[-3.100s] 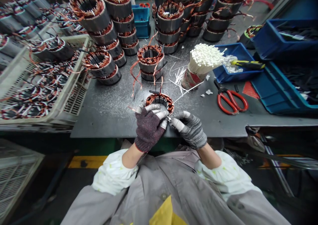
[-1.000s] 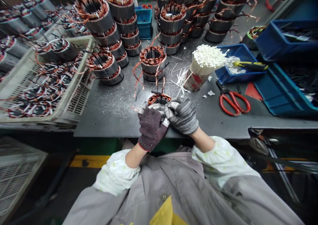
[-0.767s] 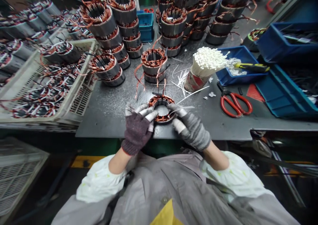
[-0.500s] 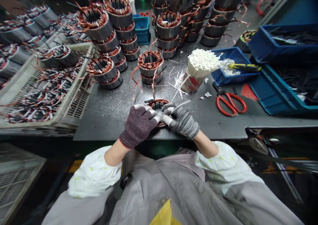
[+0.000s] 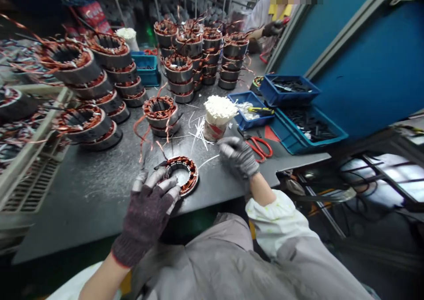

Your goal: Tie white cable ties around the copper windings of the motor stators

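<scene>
A flat stator (image 5: 188,176) with copper windings lies at the front edge of the dark table (image 5: 99,181). My left hand (image 5: 149,207), in a dark knit glove, grips its left rim with taped fingertips spread over it. To the right of the stator, my right hand (image 5: 239,155) in a grey glove has its fingers curled. A thin white strip (image 5: 208,161) runs from its fingertips toward the stator. Just beyond that hand stands a cup packed with white strips (image 5: 217,110).
Red scissors (image 5: 261,146) lie to the right of my right hand. Blue bins (image 5: 308,125) line the right edge. Stacks of wound stators (image 5: 180,77) fill the back and left, and one (image 5: 160,112) trails loose wires. A pale crate (image 5: 29,159) is at left. Another person (image 5: 271,26) works at the back.
My view has swung up and to the right. My right hand has left the stator and moved right toward the cup. My left hand stays on the stator's rim.
</scene>
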`<control>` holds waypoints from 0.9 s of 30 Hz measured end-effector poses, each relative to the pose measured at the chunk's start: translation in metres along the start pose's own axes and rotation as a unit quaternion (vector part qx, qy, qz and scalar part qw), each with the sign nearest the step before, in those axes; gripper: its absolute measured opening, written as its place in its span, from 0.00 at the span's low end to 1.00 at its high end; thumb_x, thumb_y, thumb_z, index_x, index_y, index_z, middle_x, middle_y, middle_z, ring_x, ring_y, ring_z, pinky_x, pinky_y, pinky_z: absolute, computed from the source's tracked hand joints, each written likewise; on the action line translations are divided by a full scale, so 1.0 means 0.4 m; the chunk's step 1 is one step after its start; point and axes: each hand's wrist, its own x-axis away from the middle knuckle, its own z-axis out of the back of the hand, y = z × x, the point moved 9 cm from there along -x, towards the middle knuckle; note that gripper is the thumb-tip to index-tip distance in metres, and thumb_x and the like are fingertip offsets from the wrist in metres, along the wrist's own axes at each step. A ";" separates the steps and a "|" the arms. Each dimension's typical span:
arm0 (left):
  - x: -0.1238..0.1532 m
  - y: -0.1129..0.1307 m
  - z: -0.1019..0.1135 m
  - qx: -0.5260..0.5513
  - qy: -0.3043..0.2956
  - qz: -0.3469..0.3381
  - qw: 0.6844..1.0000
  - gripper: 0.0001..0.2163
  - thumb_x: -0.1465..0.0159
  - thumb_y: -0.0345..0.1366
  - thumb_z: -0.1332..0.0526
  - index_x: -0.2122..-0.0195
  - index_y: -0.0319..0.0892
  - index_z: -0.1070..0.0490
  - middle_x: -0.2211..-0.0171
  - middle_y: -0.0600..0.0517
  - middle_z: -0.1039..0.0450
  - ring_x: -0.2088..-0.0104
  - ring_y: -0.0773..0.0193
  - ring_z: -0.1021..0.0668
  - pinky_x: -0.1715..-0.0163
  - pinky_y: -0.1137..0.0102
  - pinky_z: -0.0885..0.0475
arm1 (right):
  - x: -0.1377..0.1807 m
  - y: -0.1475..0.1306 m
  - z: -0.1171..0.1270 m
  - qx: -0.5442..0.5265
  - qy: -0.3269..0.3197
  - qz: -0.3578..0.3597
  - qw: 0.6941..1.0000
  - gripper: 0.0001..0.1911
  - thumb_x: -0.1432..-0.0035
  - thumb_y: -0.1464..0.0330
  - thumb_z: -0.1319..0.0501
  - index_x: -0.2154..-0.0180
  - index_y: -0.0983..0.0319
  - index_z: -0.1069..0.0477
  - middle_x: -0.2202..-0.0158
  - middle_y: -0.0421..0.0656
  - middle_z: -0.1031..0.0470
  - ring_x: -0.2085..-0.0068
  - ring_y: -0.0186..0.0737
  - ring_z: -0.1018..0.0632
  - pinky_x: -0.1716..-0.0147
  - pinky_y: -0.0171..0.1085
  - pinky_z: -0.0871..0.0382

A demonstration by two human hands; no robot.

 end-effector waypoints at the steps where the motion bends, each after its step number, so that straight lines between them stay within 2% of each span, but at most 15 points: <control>1: -0.004 0.007 -0.003 -0.020 -0.003 -0.006 1.000 0.12 0.33 0.27 0.42 0.53 0.45 0.24 0.47 0.46 0.20 0.37 0.43 0.26 0.35 0.39 0.38 | -0.026 0.014 0.068 0.021 0.105 -0.022 0.994 0.16 0.41 0.54 0.34 0.64 0.61 0.23 0.65 0.44 0.18 0.63 0.42 0.20 0.55 0.46 0.23; 2: -0.008 0.011 -0.006 -0.028 -0.009 -0.012 1.000 0.12 0.33 0.27 0.43 0.53 0.44 0.24 0.46 0.45 0.20 0.37 0.43 0.27 0.35 0.40 0.38 | -0.049 0.018 0.120 0.038 0.189 -0.028 0.981 0.15 0.42 0.55 0.34 0.66 0.62 0.23 0.67 0.44 0.19 0.64 0.41 0.21 0.55 0.46 0.23; 3: -0.012 0.014 -0.010 -0.025 -0.015 -0.015 0.999 0.12 0.32 0.27 0.43 0.52 0.43 0.24 0.46 0.45 0.20 0.37 0.45 0.26 0.35 0.42 0.37 | -0.072 0.013 0.153 0.053 0.244 -0.017 0.968 0.14 0.43 0.57 0.33 0.65 0.62 0.24 0.67 0.44 0.19 0.63 0.41 0.21 0.54 0.47 0.23; 5: -0.019 0.014 -0.017 -0.003 -0.025 -0.015 1.000 0.12 0.32 0.27 0.44 0.52 0.42 0.25 0.48 0.46 0.19 0.40 0.49 0.23 0.35 0.45 0.36 | -0.123 -0.016 0.174 0.081 0.280 0.043 0.956 0.11 0.46 0.62 0.31 0.63 0.62 0.22 0.61 0.45 0.19 0.57 0.42 0.21 0.49 0.48 0.25; 7: -0.022 0.012 -0.019 0.009 -0.023 -0.007 1.000 0.12 0.32 0.27 0.44 0.51 0.42 0.25 0.49 0.47 0.19 0.44 0.51 0.21 0.35 0.47 0.36 | -0.160 -0.048 0.168 0.090 0.268 0.107 0.953 0.09 0.48 0.65 0.30 0.63 0.61 0.20 0.58 0.45 0.20 0.52 0.43 0.22 0.43 0.48 0.27; 9: -0.022 0.014 -0.023 -0.003 -0.023 0.004 1.000 0.13 0.32 0.27 0.43 0.48 0.43 0.26 0.49 0.48 0.18 0.45 0.51 0.20 0.37 0.47 0.35 | -0.174 -0.067 0.170 0.058 0.259 0.139 0.954 0.07 0.45 0.65 0.31 0.63 0.60 0.20 0.59 0.44 0.20 0.53 0.41 0.21 0.44 0.46 0.26; 10: -0.022 0.017 -0.025 -0.016 -0.024 0.006 1.000 0.14 0.32 0.26 0.43 0.47 0.42 0.26 0.49 0.47 0.18 0.45 0.50 0.20 0.37 0.47 0.35 | -0.174 -0.069 0.176 0.023 0.256 0.138 0.957 0.07 0.43 0.64 0.33 0.63 0.60 0.21 0.60 0.43 0.20 0.56 0.39 0.20 0.48 0.44 0.24; 12: -0.025 0.024 -0.032 -0.046 -0.031 0.012 0.998 0.15 0.31 0.26 0.44 0.47 0.42 0.26 0.48 0.46 0.19 0.43 0.48 0.21 0.37 0.46 0.35 | -0.166 -0.067 0.185 -0.064 0.242 0.109 0.962 0.09 0.39 0.61 0.35 0.61 0.59 0.23 0.62 0.40 0.20 0.66 0.33 0.20 0.64 0.38 0.21; 14: -0.031 0.028 -0.038 -0.061 -0.031 0.019 0.997 0.14 0.31 0.27 0.44 0.47 0.41 0.25 0.46 0.45 0.20 0.41 0.45 0.23 0.36 0.43 0.35 | -0.139 -0.074 0.185 -0.141 0.232 0.084 0.959 0.11 0.37 0.58 0.37 0.60 0.58 0.26 0.65 0.38 0.20 0.75 0.29 0.24 0.76 0.33 0.27; 15: -0.036 0.027 -0.041 -0.057 -0.031 0.024 0.998 0.14 0.31 0.27 0.44 0.48 0.41 0.25 0.46 0.44 0.20 0.39 0.44 0.24 0.36 0.42 0.36 | -0.115 -0.087 0.182 -0.162 0.234 0.089 0.954 0.11 0.37 0.57 0.36 0.60 0.58 0.27 0.66 0.37 0.21 0.76 0.29 0.25 0.78 0.32 0.28; 17: -0.044 0.022 -0.048 -0.032 -0.031 0.037 0.998 0.13 0.31 0.28 0.43 0.48 0.41 0.24 0.46 0.44 0.20 0.38 0.44 0.25 0.35 0.41 0.36 | -0.049 -0.124 0.164 -0.166 0.232 0.120 0.951 0.10 0.39 0.60 0.32 0.61 0.57 0.27 0.67 0.36 0.21 0.74 0.31 0.23 0.75 0.34 0.24; 19: -0.048 0.016 -0.053 -0.004 -0.039 0.053 0.998 0.12 0.30 0.30 0.43 0.49 0.41 0.24 0.47 0.44 0.19 0.37 0.47 0.25 0.34 0.42 0.36 | 0.030 -0.157 0.116 -0.144 0.179 0.148 0.962 0.07 0.39 0.64 0.31 0.61 0.56 0.26 0.66 0.36 0.20 0.71 0.33 0.20 0.70 0.37 0.20; 22: -0.048 0.006 -0.061 0.006 -0.091 0.077 0.993 0.14 0.29 0.33 0.43 0.46 0.41 0.24 0.44 0.44 0.21 0.35 0.46 0.27 0.33 0.40 0.37 | 0.158 -0.174 0.016 -0.088 0.024 0.151 0.984 0.07 0.37 0.71 0.34 0.57 0.56 0.23 0.62 0.39 0.18 0.66 0.36 0.17 0.67 0.37 0.19; 24: -0.046 0.003 -0.066 0.003 -0.152 0.077 0.985 0.17 0.29 0.33 0.43 0.41 0.43 0.26 0.39 0.44 0.25 0.32 0.45 0.31 0.32 0.39 0.39 | 0.241 -0.171 -0.033 -0.058 -0.066 0.150 0.985 0.08 0.35 0.73 0.37 0.57 0.56 0.23 0.59 0.42 0.18 0.63 0.36 0.16 0.65 0.35 0.20; 27: -0.051 0.000 -0.064 0.009 -0.231 0.054 0.971 0.19 0.29 0.34 0.44 0.38 0.46 0.29 0.35 0.46 0.28 0.30 0.45 0.34 0.30 0.39 0.42 | 0.336 -0.175 -0.076 -0.035 -0.155 0.177 0.971 0.08 0.33 0.72 0.42 0.57 0.58 0.24 0.53 0.46 0.19 0.56 0.38 0.16 0.60 0.36 0.19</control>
